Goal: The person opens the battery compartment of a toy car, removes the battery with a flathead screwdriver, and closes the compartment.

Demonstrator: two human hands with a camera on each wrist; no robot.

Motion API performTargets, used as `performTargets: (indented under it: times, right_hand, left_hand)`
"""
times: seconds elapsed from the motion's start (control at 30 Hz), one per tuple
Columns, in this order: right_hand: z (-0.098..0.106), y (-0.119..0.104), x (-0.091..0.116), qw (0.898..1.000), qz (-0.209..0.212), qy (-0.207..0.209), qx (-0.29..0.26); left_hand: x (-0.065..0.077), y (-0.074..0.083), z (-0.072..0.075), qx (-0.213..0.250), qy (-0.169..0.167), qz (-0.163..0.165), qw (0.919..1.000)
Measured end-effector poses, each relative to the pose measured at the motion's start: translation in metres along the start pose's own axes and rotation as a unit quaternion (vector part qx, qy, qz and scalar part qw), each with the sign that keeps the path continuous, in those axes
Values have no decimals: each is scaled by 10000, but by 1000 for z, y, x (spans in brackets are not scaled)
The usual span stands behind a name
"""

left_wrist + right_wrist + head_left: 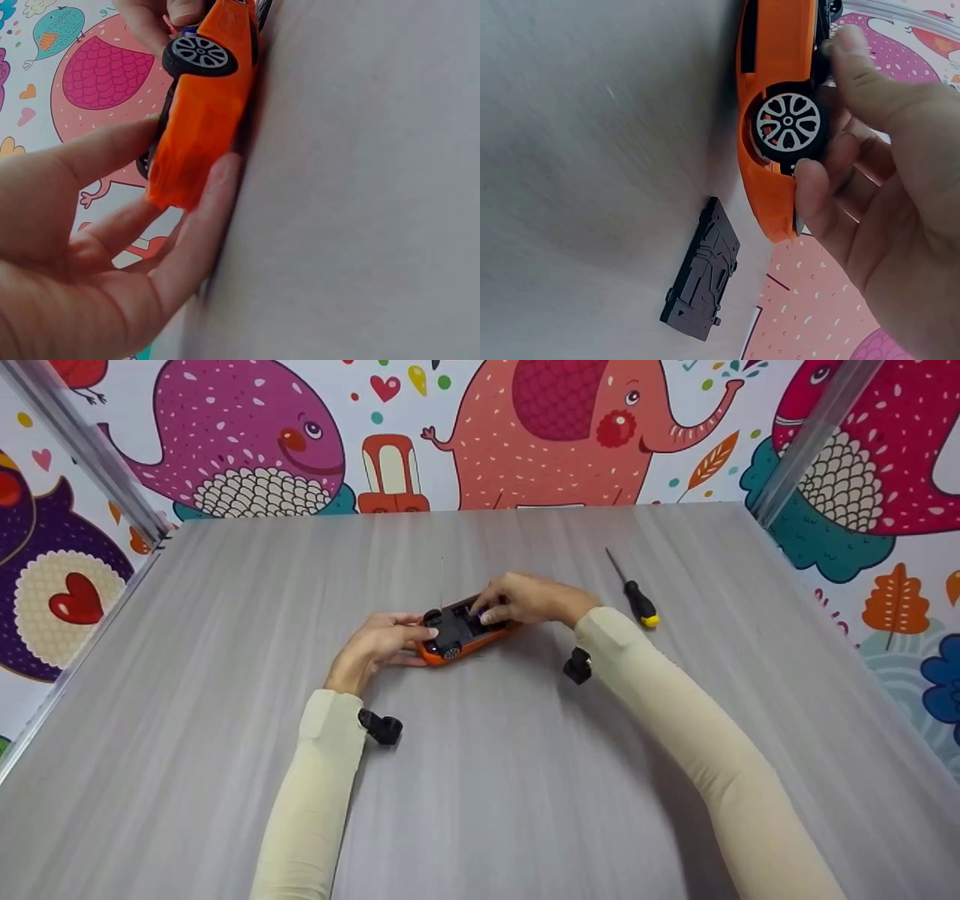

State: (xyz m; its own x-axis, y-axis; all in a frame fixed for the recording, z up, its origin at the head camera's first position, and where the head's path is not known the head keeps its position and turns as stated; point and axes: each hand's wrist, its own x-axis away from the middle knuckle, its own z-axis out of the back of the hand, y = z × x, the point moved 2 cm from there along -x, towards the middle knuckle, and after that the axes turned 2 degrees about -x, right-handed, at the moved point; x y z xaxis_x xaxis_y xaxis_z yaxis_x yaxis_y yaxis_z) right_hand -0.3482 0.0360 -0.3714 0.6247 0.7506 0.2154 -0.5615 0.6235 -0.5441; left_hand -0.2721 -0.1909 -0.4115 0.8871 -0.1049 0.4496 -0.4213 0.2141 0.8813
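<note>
An orange toy car (480, 643) lies upside down on the table, its black underside facing up with an open compartment in it. My left hand (377, 641) holds one end of the car, thumb on the underside and fingers along the body, as the left wrist view also shows. Above the compartment, my right hand (531, 598) has thumb and forefinger pinched on a small blue-purple part (190, 31), mostly hidden by the fingertips. Other right fingers rest by a wheel (788, 122) with silver spokes. A flat black cover (703, 274) lies on the table beyond the car.
To the right of the car is a screwdriver (639, 601) with a black and yellow handle, its shaft pointing away. A wall with printed animals stands behind the grey table (480, 780). Metal posts (814, 442) rise at the back corners.
</note>
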Motion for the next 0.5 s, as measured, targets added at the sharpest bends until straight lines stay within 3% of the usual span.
performTargets:
  times: [0.17,0.5]
  right_hand:
    - [1,2,2,9992,-72,123,-360]
    - [6,3,6,9875,-761,207,-1367]
  left_hand:
    - [-1,-1,0,-3,-21,-15,10000]
    - [-1,0,0,115,-19,-6,9999]
